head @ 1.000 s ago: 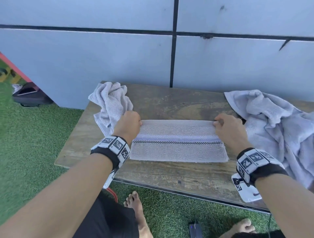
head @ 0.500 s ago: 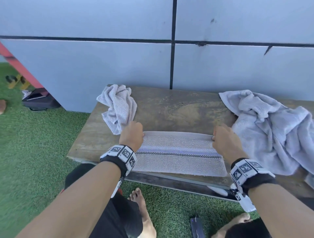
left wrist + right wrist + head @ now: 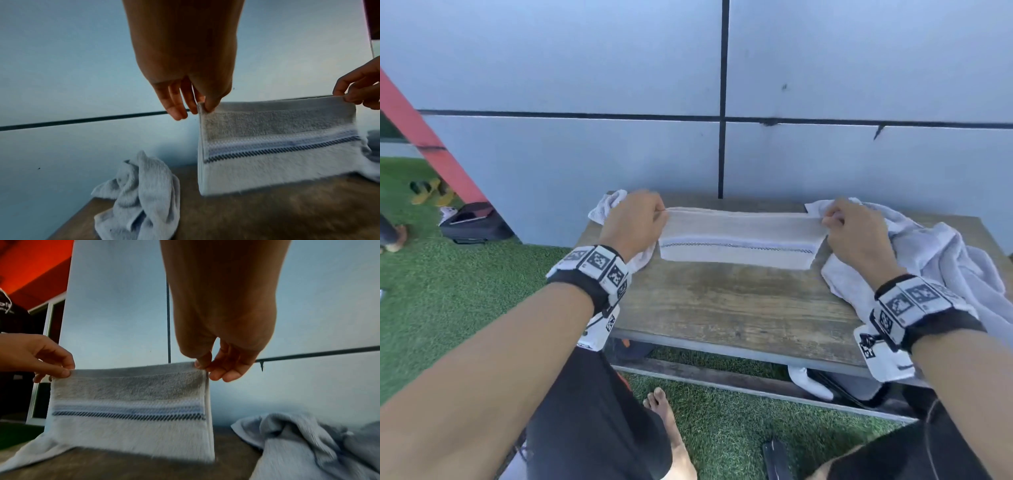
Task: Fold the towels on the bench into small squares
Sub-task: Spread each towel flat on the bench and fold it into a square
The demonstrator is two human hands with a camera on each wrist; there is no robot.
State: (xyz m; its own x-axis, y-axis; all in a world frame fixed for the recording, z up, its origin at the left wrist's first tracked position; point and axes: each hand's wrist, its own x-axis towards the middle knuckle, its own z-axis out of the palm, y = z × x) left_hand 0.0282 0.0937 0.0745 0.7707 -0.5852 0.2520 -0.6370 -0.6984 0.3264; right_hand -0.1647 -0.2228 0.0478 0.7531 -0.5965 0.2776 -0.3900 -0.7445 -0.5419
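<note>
A folded white towel [image 3: 739, 236] with a blue and black stripe hangs stretched between both hands above the wooden bench [image 3: 736, 308]. My left hand [image 3: 635, 219] pinches its upper left corner [image 3: 202, 105] between thumb and fingers. My right hand [image 3: 856, 229] pinches the upper right corner [image 3: 202, 367] the same way. The towel's lower edge [image 3: 131, 449] hangs just above the bench top in the wrist views. A crumpled small towel [image 3: 139, 194] lies at the bench's left end, and a larger crumpled grey towel [image 3: 945, 260] lies at the right end.
A grey panelled wall [image 3: 722, 85] stands right behind the bench. Green artificial grass [image 3: 448, 291] surrounds it. A black bag [image 3: 474, 222] sits on the grass at the left beside a red beam [image 3: 424, 137]. My bare foot [image 3: 671, 435] is below the bench's front edge.
Both hands have lifted the folded towel off the bench and carried it away from me toward the wall. It lay flat near the front edge before and now hangs from its top edge.
</note>
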